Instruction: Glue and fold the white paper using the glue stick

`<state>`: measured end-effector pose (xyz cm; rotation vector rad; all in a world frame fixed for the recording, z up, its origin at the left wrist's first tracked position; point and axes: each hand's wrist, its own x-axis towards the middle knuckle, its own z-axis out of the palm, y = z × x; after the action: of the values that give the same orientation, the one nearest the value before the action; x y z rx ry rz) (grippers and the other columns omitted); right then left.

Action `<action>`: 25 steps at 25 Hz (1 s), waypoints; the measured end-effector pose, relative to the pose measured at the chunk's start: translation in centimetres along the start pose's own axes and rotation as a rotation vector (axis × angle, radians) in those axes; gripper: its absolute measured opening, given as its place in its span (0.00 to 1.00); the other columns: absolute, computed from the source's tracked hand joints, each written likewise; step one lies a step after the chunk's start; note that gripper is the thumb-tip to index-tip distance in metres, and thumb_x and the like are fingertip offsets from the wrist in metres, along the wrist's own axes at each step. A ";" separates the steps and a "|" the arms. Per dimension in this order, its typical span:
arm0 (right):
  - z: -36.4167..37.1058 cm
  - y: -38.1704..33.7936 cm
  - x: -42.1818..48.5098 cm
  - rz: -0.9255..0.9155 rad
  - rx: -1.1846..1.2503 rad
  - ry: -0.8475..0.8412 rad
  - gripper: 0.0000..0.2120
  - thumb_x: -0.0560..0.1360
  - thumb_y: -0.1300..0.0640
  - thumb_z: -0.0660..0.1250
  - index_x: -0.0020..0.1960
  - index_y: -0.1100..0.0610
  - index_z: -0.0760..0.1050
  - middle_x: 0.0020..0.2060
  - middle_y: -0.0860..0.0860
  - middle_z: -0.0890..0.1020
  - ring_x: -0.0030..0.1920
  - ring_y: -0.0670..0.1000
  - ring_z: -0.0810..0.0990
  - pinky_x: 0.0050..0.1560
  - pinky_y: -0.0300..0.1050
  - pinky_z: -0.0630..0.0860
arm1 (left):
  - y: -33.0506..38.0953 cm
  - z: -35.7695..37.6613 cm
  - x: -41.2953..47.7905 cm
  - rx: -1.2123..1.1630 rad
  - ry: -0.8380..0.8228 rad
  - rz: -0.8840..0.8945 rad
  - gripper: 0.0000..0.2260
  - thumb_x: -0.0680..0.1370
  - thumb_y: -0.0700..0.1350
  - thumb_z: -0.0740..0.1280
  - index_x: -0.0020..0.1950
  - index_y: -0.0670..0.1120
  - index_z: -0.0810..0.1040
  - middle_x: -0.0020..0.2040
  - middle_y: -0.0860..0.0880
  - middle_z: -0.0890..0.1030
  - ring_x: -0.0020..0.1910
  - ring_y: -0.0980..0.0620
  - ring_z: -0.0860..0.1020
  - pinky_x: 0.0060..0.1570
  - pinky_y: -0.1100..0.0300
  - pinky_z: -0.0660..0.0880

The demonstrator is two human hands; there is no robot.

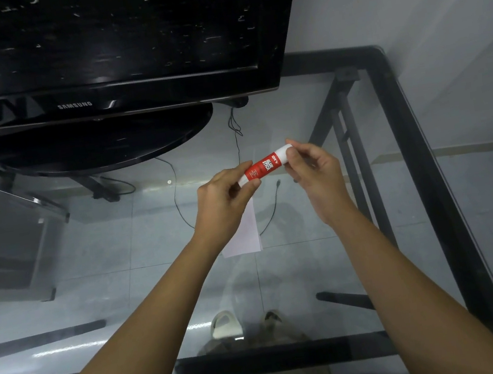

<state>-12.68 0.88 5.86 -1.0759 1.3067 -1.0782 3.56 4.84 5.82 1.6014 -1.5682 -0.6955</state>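
A red and white glue stick (264,166) is held slanted above the glass table, between both hands. My left hand (225,204) grips its lower white end with thumb and fingers. My right hand (316,173) pinches the upper white cap end. Below the hands a folded white paper (245,234) lies flat on the glass, its upper part hidden behind my left hand.
A black Samsung television (111,47) on an oval stand (99,142) fills the back left of the glass table (361,266). The table's black frame (425,161) runs along the right and front edges. Cables lie on the floor under the glass. A grey wall stands at the right.
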 end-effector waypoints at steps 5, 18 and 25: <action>0.7 -0.4 -0.1 -0.010 0.000 0.016 0.13 0.73 0.49 0.66 0.57 0.46 0.72 0.53 0.49 0.78 0.57 0.51 0.77 0.58 0.47 0.76 | -0.1 0.6 -0.1 -0.012 0.010 -0.022 0.19 0.75 0.51 0.66 0.63 0.45 0.75 0.45 0.54 0.77 0.38 0.65 0.74 0.39 0.81 0.67; -0.6 4.3 1.0 -0.074 -0.444 0.111 0.12 0.73 0.52 0.67 0.54 0.56 0.75 0.45 0.45 0.78 0.47 0.45 0.76 0.47 0.35 0.69 | -8.6 0.0 -5.8 0.503 -0.154 -0.222 0.23 0.81 0.51 0.49 0.74 0.43 0.53 0.76 0.43 0.56 0.74 0.45 0.52 0.71 0.51 0.51; -1.2 5.6 1.3 -0.093 -0.542 0.075 0.13 0.73 0.54 0.68 0.55 0.58 0.73 0.49 0.50 0.78 0.53 0.53 0.77 0.52 0.41 0.70 | -11.8 0.0 -7.7 0.718 -0.261 -0.229 0.25 0.81 0.53 0.45 0.74 0.44 0.43 0.77 0.44 0.46 0.72 0.49 0.37 0.69 0.52 0.40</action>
<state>-13.95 0.67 0.15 -1.5170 1.6759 -0.8529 9.49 11.71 -4.93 2.3126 -1.9829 -0.4928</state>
